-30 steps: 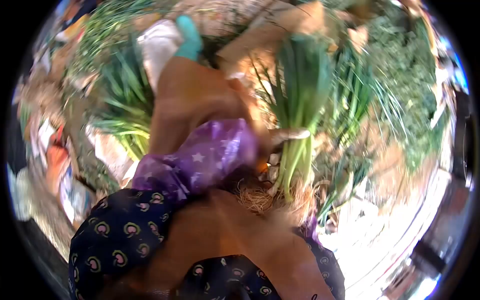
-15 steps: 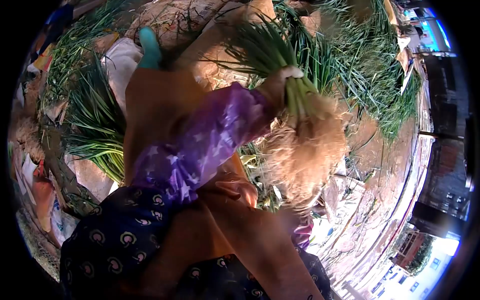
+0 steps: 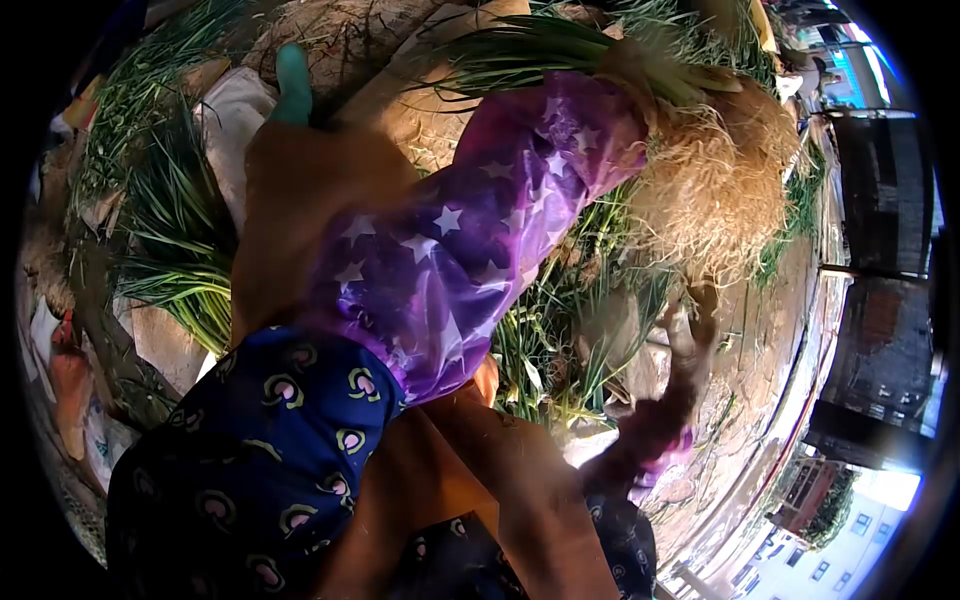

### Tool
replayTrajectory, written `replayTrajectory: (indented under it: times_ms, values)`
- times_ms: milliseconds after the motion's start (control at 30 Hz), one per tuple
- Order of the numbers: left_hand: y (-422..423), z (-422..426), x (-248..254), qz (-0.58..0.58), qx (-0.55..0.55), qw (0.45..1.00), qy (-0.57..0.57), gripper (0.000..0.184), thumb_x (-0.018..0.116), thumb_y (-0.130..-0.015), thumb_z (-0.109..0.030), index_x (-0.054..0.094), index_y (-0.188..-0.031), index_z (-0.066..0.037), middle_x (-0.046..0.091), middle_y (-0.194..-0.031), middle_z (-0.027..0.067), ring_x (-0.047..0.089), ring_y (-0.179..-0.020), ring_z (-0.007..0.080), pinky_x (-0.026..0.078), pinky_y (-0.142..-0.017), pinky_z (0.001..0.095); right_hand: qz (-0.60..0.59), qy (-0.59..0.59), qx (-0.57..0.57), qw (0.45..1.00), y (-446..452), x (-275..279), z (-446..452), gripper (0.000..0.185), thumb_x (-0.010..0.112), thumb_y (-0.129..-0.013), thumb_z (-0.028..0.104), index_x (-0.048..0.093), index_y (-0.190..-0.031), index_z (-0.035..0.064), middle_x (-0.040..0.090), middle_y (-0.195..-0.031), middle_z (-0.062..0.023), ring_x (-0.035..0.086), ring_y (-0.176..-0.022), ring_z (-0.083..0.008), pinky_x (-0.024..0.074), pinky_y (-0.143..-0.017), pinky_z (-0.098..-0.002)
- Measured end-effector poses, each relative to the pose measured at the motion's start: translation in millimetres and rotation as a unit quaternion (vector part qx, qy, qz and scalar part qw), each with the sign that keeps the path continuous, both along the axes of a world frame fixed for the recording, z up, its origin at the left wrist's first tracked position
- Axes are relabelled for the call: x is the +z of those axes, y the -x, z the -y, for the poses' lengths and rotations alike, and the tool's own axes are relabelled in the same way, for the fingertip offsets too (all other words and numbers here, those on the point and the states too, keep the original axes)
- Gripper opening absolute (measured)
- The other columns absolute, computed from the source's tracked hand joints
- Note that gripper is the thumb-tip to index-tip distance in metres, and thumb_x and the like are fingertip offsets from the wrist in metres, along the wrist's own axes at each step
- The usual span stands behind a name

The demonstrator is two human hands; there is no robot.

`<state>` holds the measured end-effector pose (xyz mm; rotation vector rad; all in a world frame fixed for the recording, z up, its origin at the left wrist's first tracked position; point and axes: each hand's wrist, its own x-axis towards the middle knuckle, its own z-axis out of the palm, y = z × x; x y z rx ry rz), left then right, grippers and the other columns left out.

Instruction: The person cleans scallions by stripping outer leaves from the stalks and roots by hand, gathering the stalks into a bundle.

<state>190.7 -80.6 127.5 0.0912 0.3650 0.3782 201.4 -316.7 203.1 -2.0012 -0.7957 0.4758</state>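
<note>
My left hand (image 3: 632, 72), partly covered by its purple star-patterned sleeve, is closed round a bunch of green onions (image 3: 690, 78). The bunch lies sideways, with leaves pointing left and a thick mass of pale roots (image 3: 715, 185) hanging to the right. Just below the roots, my right hand (image 3: 692, 325) is raised with its fingers apart and holds nothing. Blur keeps me from telling whether its fingertips touch the roots.
Another bunch of green onions (image 3: 185, 240) lies at the left. Loose green leaves (image 3: 545, 340) are scattered below the held bunch. A teal boot (image 3: 292, 85) shows at the upper left, near a whitish sack (image 3: 232, 125). An orange-brown apron (image 3: 310, 190) covers my legs.
My left hand has carried the green onions up and to the right, turning the bunch more sideways. My right hand has come into view below the roots.
</note>
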Motion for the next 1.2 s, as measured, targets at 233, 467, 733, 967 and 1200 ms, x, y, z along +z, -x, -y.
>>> replayTrajectory:
  times_ms: [233, 467, 733, 967, 1200]
  values:
    - [12, -2, 11, 0.011, 0.013, 1.000, 0.014, 0.022, 0.048, -0.073, -0.018, 0.051, -0.080, 0.002, 0.056, -0.073, 0.0158, 0.054, -0.061, 0.0292, 0.044, -0.056, 0.0369, 0.242, 0.097, -0.031, 0.965, 41, -88, 25, 0.037, 0.054, -0.076, 0.021, 0.049, -0.109, 0.0051, 0.060, -0.091, -0.0101, 0.056, -0.063, -0.0148, 0.0441, -0.049, -0.0252]
    - [11, -33, 34, 0.053, 0.050, 0.996, 0.049, 0.017, 0.051, -0.071, -0.016, 0.050, -0.079, 0.000, 0.056, -0.069, 0.0124, 0.053, -0.057, 0.0262, 0.044, -0.049, 0.0357, 0.445, 0.280, -0.077, 0.847, -37, -15, 77, 0.043, 0.052, -0.080, 0.019, 0.040, -0.121, 0.0099, 0.057, -0.099, -0.0069, 0.050, -0.054, -0.0084, 0.0391, -0.043, -0.0191]
    - [-24, -33, 20, 0.026, 0.118, 0.993, -0.012, 0.015, 0.052, -0.071, -0.017, 0.050, -0.077, -0.003, 0.055, -0.065, 0.0105, 0.053, -0.059, 0.0246, 0.044, -0.049, 0.0368, 0.454, -0.143, -0.051, 0.878, 0, 86, -70, 0.039, 0.046, -0.087, 0.019, 0.040, -0.123, 0.0063, 0.043, -0.123, -0.0129, 0.042, -0.112, -0.0214, 0.0391, -0.088, -0.0291]
    - [48, -17, 39, 0.265, -0.037, 0.945, 0.190, 0.020, 0.054, -0.071, -0.022, 0.055, -0.074, -0.002, 0.059, -0.068, 0.0137, 0.056, -0.055, 0.0249, 0.049, -0.054, 0.0350, 0.001, -0.090, 0.151, 0.984, 40, 51, -152, 0.038, 0.041, -0.089, 0.019, 0.037, -0.123, 0.0016, 0.042, -0.122, -0.0174, 0.044, -0.110, -0.0218, 0.0441, -0.084, -0.0288]
    - [19, -23, 21, -0.002, 0.101, 0.985, 0.141, 0.018, 0.055, -0.070, -0.023, 0.050, -0.064, -0.007, 0.052, -0.051, 0.0075, 0.050, -0.040, 0.0224, 0.043, -0.040, 0.0363, -0.064, 0.028, 0.175, 0.982, 65, -20, -127, 0.038, 0.041, -0.088, 0.019, 0.038, -0.121, 0.0008, 0.044, -0.118, -0.0175, 0.046, -0.106, -0.0216, 0.0450, -0.082, -0.0285]
